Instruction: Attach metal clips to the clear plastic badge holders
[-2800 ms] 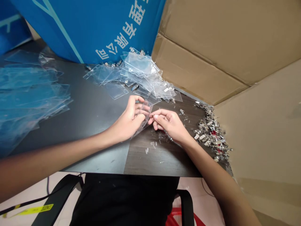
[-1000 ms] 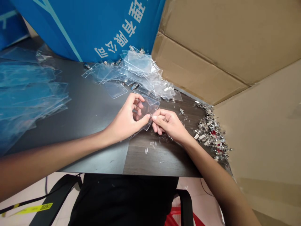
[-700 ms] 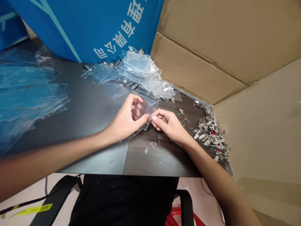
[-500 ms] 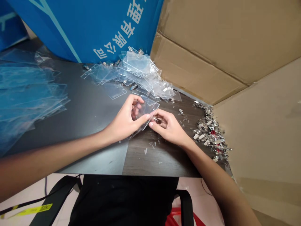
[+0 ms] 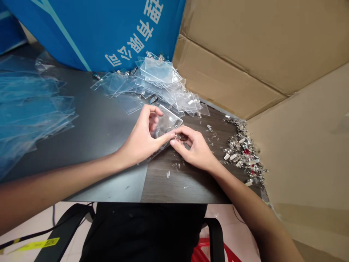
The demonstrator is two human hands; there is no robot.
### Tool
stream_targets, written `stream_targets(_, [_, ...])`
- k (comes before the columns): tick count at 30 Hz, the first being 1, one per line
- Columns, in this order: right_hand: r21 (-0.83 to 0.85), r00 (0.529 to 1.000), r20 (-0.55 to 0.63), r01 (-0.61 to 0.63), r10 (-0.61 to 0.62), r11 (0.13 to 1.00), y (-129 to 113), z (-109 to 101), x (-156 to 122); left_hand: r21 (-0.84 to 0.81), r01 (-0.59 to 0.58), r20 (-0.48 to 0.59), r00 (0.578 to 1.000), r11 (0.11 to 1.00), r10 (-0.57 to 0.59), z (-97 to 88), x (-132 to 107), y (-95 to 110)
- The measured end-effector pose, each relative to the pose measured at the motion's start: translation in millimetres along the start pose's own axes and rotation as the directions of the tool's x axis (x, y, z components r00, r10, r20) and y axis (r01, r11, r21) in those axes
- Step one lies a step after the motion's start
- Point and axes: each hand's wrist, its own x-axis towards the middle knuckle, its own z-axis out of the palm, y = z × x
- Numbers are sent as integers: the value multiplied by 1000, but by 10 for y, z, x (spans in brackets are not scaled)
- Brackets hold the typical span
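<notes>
My left hand (image 5: 141, 136) grips a clear plastic badge holder (image 5: 167, 125), with the fingers curled behind it and the thumb along its lower edge. My right hand (image 5: 195, 147) pinches a small metal badge clip (image 5: 178, 137) between finger and thumb. The clip sits right at the holder's right corner, touching or nearly touching it. Several small clear plastic strips (image 5: 174, 167) lie on the table under my right hand.
A heap of clear holders (image 5: 160, 76) lies at the back, and flat sheets (image 5: 29, 105) lie at the left on the dark table (image 5: 109, 145). Metal clips (image 5: 241, 151) are piled at the right. A blue banner (image 5: 95, 32) and cardboard (image 5: 240, 47) stand behind.
The holder has turned from a steep tilt to lying flatter in my left hand. My right hand has brought the metal clip to the holder's corner.
</notes>
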Motion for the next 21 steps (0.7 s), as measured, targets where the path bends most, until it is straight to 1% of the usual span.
stream_targets(7, [62,999,21,33,-34,998,33,9,-5,-44,7,0,1000,999,-7,9,16,-22])
stream_targets(13, [88,998,31,50,-53,995,40,8,2,-79,73,17,997,994,-72,8,15,8])
stream_targets(17, [92,999,40,25,-28,995,32,3,12,-111,101,33,995,989,-97,12,16,-12])
stream_targets(21, [130,998,54,7,-14,992,34,-5,20,-133,162,70,986,978,-154,7,26,-30])
